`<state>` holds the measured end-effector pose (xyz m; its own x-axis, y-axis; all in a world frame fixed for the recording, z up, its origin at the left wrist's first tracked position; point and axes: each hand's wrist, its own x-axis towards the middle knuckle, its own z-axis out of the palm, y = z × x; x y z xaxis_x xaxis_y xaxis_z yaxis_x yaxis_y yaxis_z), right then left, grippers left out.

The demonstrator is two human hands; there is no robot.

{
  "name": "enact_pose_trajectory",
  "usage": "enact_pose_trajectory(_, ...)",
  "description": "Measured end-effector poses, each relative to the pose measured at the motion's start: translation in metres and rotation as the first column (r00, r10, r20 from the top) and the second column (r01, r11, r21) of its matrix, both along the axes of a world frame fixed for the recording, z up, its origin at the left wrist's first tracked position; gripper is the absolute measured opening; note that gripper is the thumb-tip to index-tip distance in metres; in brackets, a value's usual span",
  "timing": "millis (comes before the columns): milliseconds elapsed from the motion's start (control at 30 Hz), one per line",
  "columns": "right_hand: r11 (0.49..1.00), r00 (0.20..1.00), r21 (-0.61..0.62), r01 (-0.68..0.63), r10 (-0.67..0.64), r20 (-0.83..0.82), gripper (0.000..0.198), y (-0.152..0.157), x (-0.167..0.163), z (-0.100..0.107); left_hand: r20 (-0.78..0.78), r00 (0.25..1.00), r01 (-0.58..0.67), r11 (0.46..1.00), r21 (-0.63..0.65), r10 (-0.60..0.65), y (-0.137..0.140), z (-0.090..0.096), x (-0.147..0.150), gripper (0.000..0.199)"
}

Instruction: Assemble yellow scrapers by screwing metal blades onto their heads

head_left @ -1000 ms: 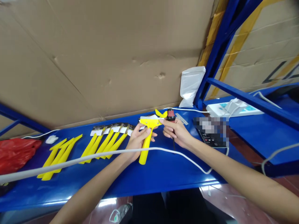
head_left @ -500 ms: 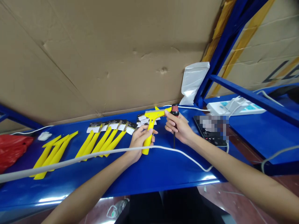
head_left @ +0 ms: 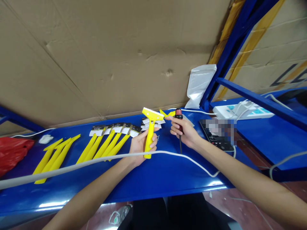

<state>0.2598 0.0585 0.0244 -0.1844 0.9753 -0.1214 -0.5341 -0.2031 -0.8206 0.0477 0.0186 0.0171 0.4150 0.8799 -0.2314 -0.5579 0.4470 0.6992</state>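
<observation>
My left hand (head_left: 137, 147) is wrapped round the handle of a yellow scraper (head_left: 149, 135), held head up above the blue table. The scraper's wide head slants down to the right, with a pale strip along its top edge. In my right hand (head_left: 188, 131) is a screwdriver (head_left: 178, 112) with a red and black handle, its dark shaft pointing down. My right thumb and forefinger come close to the right end of the scraper head; whether they touch it I cannot tell. Behind my hands, another yellow piece (head_left: 167, 113) lies near printed cards (head_left: 145, 121).
Several yellow scrapers with cards (head_left: 111, 143) and more yellow handles (head_left: 51, 161) lie on the left of the blue table (head_left: 168, 179). A white cable (head_left: 96, 159) crosses in front. A phone (head_left: 216, 137), power strip (head_left: 225, 111) and white pouch (head_left: 200, 83) are at right.
The scraper has shifted left and tilted, its head's right end now lower and farther from the table's right side. My right fingers, earlier at that end, stay nearly in place with the screwdriver.
</observation>
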Motion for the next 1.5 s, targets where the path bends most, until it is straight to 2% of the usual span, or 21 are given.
enact_pose_trajectory(300,0.999,0.999,0.005,-0.054,0.054,0.0,0.043,-0.001,0.001,-0.003,-0.06,0.997,0.047,0.995,0.083,-0.042,-0.002,-0.002,0.002,0.035)
enact_pose_trajectory(500,0.998,0.998,-0.007,-0.063,0.063,-0.005,0.043,-0.002,0.0,-0.001,-0.009,0.996,0.091,0.995,0.034,-0.091,-0.001,0.0,0.0,0.039)
enact_pose_trajectory(667,1.0,0.996,-0.006,-0.013,0.014,0.093,0.045,-0.003,-0.004,-0.001,0.078,0.973,0.22,0.975,-0.01,-0.218,-0.003,0.001,-0.005,0.041)
enact_pose_trajectory(767,1.0,0.99,-0.011,-0.03,0.031,0.135,0.046,-0.005,-0.005,0.0,0.119,0.954,0.283,0.958,-0.04,-0.276,-0.005,0.002,-0.008,0.041)
enact_pose_trajectory(1033,0.998,0.988,0.061,-0.027,0.017,0.152,0.05,-0.001,-0.004,-0.006,0.155,0.925,0.358,0.932,-0.049,-0.347,-0.004,0.001,-0.015,0.041)
enact_pose_trajectory(1233,0.99,0.98,0.061,-0.129,0.118,0.16,0.051,-0.001,-0.003,-0.005,0.177,0.89,0.434,0.9,-0.05,-0.42,-0.008,0.007,-0.016,0.055)
enact_pose_trajectory(1367,0.991,0.981,0.085,-0.107,0.092,0.172,0.048,-0.003,-0.002,-0.002,0.109,0.918,0.383,0.924,0.012,-0.382,-0.003,0.003,-0.01,0.055)
enact_pose_trajectory(1500,0.994,0.988,0.109,-0.001,-0.016,0.155,0.044,-0.002,0.0,-0.001,-0.131,0.977,0.182,0.977,0.112,-0.167,0.004,-0.003,-0.004,0.043)
